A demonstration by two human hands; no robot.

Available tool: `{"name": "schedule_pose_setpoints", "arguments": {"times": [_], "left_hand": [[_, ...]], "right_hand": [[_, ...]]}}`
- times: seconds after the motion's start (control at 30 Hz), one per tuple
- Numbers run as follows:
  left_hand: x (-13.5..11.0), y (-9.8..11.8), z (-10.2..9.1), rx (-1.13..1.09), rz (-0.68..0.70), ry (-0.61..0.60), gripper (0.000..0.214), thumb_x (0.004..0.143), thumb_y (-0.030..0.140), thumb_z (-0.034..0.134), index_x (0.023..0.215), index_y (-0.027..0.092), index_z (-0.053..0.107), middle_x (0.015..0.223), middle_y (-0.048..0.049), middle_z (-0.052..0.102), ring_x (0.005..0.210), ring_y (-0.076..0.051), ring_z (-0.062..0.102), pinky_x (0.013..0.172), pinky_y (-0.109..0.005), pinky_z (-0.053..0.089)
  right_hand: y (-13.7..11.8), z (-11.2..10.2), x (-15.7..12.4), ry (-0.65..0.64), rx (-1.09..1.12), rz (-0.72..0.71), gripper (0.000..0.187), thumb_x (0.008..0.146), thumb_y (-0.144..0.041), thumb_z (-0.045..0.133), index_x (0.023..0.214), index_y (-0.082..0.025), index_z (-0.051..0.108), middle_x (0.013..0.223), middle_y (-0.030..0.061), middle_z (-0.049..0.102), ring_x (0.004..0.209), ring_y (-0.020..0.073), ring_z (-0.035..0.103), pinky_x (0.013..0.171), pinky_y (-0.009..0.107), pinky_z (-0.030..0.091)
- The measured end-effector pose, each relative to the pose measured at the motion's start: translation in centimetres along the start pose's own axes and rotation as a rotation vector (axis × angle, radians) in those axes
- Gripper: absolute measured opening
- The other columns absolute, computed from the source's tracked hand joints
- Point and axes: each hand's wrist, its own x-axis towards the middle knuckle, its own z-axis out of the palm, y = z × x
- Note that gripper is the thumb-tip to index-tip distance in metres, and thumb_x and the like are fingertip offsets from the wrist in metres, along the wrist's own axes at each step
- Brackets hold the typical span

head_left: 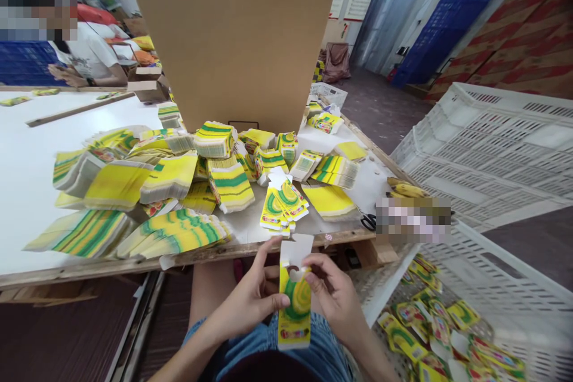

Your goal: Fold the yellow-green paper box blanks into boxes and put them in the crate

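A yellow and green cardboard box (pixel 295 310) is held upright over my lap, its white top flap raised and a rounded opening showing near the top. My left hand (pixel 257 289) grips its left side, thumb across the front. At the upper right edge, my right hand (pixel 329 286) pinches the card near the opening. Just beyond, on the table, lies a small fanned pile of similar flat boxes (pixel 280 206). Behind that pile are several stacks of flat yellow and green cartons (pixel 228 185).
A large brown cardboard sheet (pixel 233 42) stands behind the stacks. Scissors (pixel 369 221) and bananas (pixel 405 188) lie at the table's right. A white crate (pixel 505 268) on the right holds several boxes (pixel 432 322). Across the table at left is another person (pixel 92 51).
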Motion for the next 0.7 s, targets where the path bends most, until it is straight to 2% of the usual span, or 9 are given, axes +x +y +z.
{"name": "schedule_pose_setpoints", "arguments": {"times": [0.07,0.13,0.2,0.27,0.33,0.43,0.57,0.63,0.7], "left_hand": [[0.1,-0.2,-0.3,0.049,-0.009,-0.006,0.068,0.078,0.03,0.073,0.136,0.027,0.037,0.107,-0.0091,0.065,0.083,-0.018,0.066,0.073,-0.029,0.05],[0.2,-0.3,-0.5,0.168,0.005,0.055,0.05,0.08,0.027,0.07,0.125,0.023,0.051,0.107,-0.009,0.066,0.085,-0.019,0.066,0.073,-0.028,0.05],[0.3,-0.2,-0.5,0.32,0.019,0.128,0.041,0.081,0.023,0.067,0.121,0.021,0.056,0.105,-0.0079,0.067,0.084,-0.018,0.066,0.071,-0.026,0.051],[0.4,-0.1,-0.3,0.407,0.027,0.144,0.041,0.083,0.02,0.063,0.123,0.021,0.056,0.106,-0.0075,0.067,0.085,-0.019,0.066,0.073,-0.027,0.052],[0.4,0.0,0.1,0.402,0.036,0.109,0.042,0.085,0.019,0.059,0.126,0.022,0.054,0.112,-0.008,0.066,0.095,-0.02,0.065,0.082,-0.03,0.051],[0.5,0.0,0.4,0.293,0.038,0.063,0.043,0.085,0.018,0.06,0.127,0.022,0.051,0.119,-0.0093,0.065,0.108,-0.023,0.061,0.092,-0.035,0.048],[0.8,-0.2,0.0,0.148,0.025,0.1,0.044,0.077,0.017,0.069,0.119,0.02,0.054,0.11,-0.0103,0.068,0.1,-0.024,0.065,0.082,-0.032,0.05],[1.0,-0.5,-0.1,0.129,0.007,0.116,0.045,0.074,0.015,0.072,0.115,0.019,0.056,0.104,-0.0094,0.07,0.092,-0.023,0.067,0.077,-0.03,0.051],[1.2,-1.1,0.4,0.147,-0.011,0.113,0.045,0.072,0.013,0.073,0.114,0.019,0.058,0.102,-0.0088,0.071,0.088,-0.022,0.067,0.075,-0.03,0.051]], "right_hand": [[0.6,-0.1,-0.1,0.098,0.082,0.052,0.027,0.092,-0.036,0.054,0.117,-0.026,0.052,0.1,0.0052,0.066,0.09,0.0197,0.062,0.079,0.03,0.049],[0.8,-0.3,-0.1,0.113,0.094,0.1,0.032,0.093,-0.041,0.051,0.12,-0.024,0.054,0.099,0.0067,0.068,0.09,0.0209,0.063,0.08,0.031,0.049],[0.6,-0.6,0.0,-0.004,0.079,0.173,0.036,0.091,-0.044,0.052,0.117,-0.021,0.06,0.093,0.007,0.069,0.084,0.0211,0.064,0.073,0.03,0.05],[0.1,-0.5,0.1,-0.139,0.071,0.244,0.039,0.087,-0.041,0.059,0.12,-0.021,0.058,0.089,0.0053,0.071,0.079,0.0205,0.065,0.068,0.028,0.049],[-0.2,-0.3,0.2,-0.167,-0.003,0.261,0.04,0.084,-0.034,0.063,0.121,-0.021,0.055,0.086,0.0031,0.071,0.076,0.0196,0.065,0.066,0.027,0.048],[-0.2,0.3,0.3,-0.101,-0.198,0.251,0.033,0.084,-0.029,0.061,0.116,-0.021,0.057,0.067,-0.0018,0.067,0.063,0.0176,0.062,0.061,0.025,0.044],[0.5,0.5,0.0,-0.069,-0.339,0.254,0.048,0.082,-0.028,0.063,0.129,-0.02,0.055,0.045,-0.0092,0.051,0.044,0.0148,0.051,0.05,0.024,0.039],[0.9,0.5,-0.2,-0.071,-0.337,0.212,0.053,0.083,-0.033,0.063,0.133,-0.021,0.054,0.05,-0.0062,0.057,0.049,0.0167,0.056,0.053,0.025,0.044],[1.2,0.2,-0.5,-0.049,-0.275,0.146,0.047,0.086,-0.038,0.061,0.13,-0.022,0.059,0.076,0.0028,0.072,0.072,0.0215,0.067,0.068,0.03,0.051]]}}
